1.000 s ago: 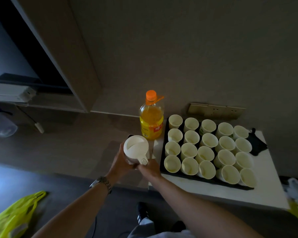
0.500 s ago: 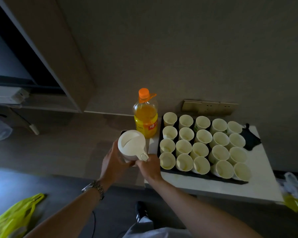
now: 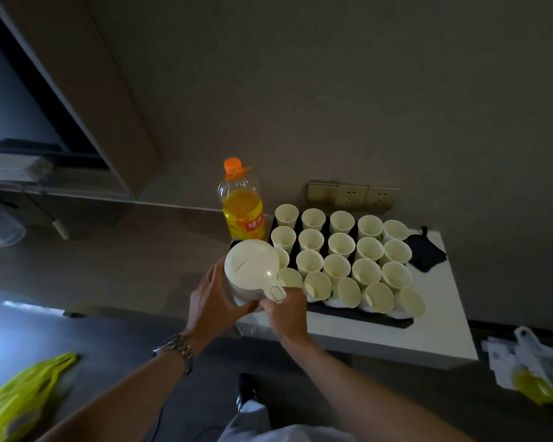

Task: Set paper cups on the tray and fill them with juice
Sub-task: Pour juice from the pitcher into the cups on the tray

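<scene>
Both hands are on a smooth, rounded white jug (image 3: 253,272) with a domed lid, low in the centre of the frame. The left hand (image 3: 212,296) cups its side, fingers (image 3: 216,271) curved against the wall; the right hand (image 3: 286,309) wraps the handle, fingers clamped round it just under the oval lid button.

The paper cups (image 3: 340,245), pale, tapered and matte, stand in tight rows on a flat black tray (image 3: 358,315), right of centre on a glossy white table (image 3: 428,336). The front-row cups lean outward (wide-angle lens at work, most likely). What is inside them is hard to tell in this dim light.

Behind the jug stands a clear plastic juice bottle (image 3: 243,205), ribbed, orange cap on, orange liquid about two-thirds up. A dark cloth (image 3: 423,252) lies at the tray's far right corner. A metal-link watch (image 3: 178,350) circles the left wrist. Crinkly yellow-green bag (image 3: 16,400) at lower left.

Compared with a second ago, the jug has travelled right: it was beside the tray, and now its lid overlaps the two nearest cups of the left column.
</scene>
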